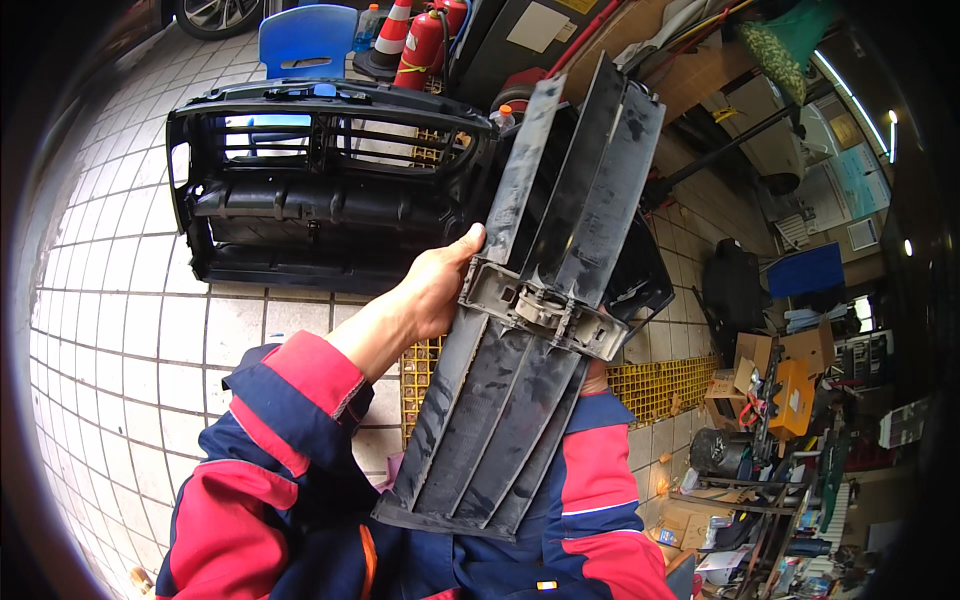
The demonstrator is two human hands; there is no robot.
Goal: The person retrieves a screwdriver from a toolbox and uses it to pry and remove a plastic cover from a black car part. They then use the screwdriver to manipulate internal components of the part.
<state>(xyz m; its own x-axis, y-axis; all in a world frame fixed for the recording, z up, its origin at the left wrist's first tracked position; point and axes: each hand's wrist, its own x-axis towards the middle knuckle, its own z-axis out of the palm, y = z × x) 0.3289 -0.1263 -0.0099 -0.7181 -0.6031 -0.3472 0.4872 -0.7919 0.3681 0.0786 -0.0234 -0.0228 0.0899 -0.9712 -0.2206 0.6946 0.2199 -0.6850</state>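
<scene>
A black slatted panel (525,365) is held up at a slant in front of the body, its far end leaning to the right and its near end positioned close to the lap. The slats are crossed at mid-length by a grey crosspiece (540,308). The left edge of the panel is gripped beside the crosspiece by the left hand (438,288); the thumb is laid along the edge, and the other fingers are largely hidden, so their exact opening cannot be told. The right hand (597,376) is mostly concealed behind the right side of the panel; how far its fingers are opened, and whether the panel is grasped by them, cannot be told. A large black frame (320,205) is placed on the tiled floor (110,265), far left of the panel. Beyond it, a blue chair (306,42) and red fire extinguishers (418,52) are located. Yellow grating (665,388) is set into the floor at the right
</scene>
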